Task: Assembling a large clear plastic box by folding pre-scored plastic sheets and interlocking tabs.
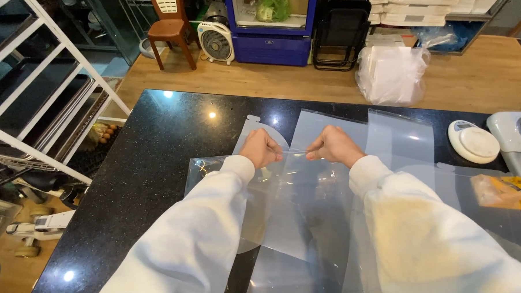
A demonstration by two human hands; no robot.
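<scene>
Across the black stone table (151, 167) lay everything else, so places are told from it. Beyond its far edge a wooden floor ran back to a blue glass-fronted cooler (270, 25), with a white fan (215, 41) and a brown chair (172, 28) to the cooler's left and a black folded chair (340, 28) to its right. Off the table's left side stood a white rack of dark trays (33, 96). Beyond the far right edge sat a bulging clear bag (392, 74). On the table itself, clear plastic sheets (399, 139) lay spread over the middle and right. At its right end rested a small white scale (474, 141), and nearer, an orange packet (501, 191).

Above the table's middle, both white-sleeved arms reached forward. The left hand (261, 147) and the right hand (332, 147) were close together, each with fingers curled shut, pinching the top edge of one clear plastic bag (300, 203) — it was held up between them, just over the sheets.
</scene>
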